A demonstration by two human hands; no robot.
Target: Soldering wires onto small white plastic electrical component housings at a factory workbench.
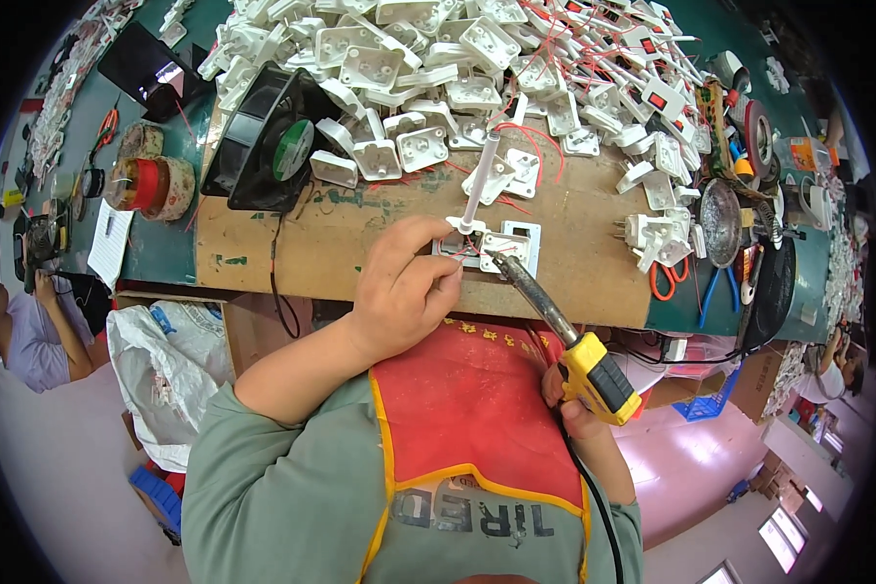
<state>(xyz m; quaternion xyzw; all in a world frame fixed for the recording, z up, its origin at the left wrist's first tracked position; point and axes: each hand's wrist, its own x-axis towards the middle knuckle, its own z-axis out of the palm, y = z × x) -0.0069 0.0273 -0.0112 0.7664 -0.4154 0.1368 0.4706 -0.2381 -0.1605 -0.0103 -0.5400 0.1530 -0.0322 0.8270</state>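
My right hand (574, 401) grips a soldering iron (594, 375) by its yellow and black handle. The iron's metal tip reaches up to an open white plastic plug housing (506, 249) at the cardboard's front edge. My left hand (404, 277) is closed beside that housing. Its index finger touches the base of a white plastic part with a long pale stem (481, 185), which stands tilted. Thin red wire shows between the thumb and the housing; what the fingers pinch is too small to make out. The housing sits in a pale frame (533, 238).
A large heap of white plug shells (399, 68) covers the back. A black fan (273, 141) stands left on the cardboard (574, 204). Rightward are red-handled scissors (664, 279), a round metal dish (720, 224) and blue-handled pliers (718, 292). A jar (151, 187) stands far left.
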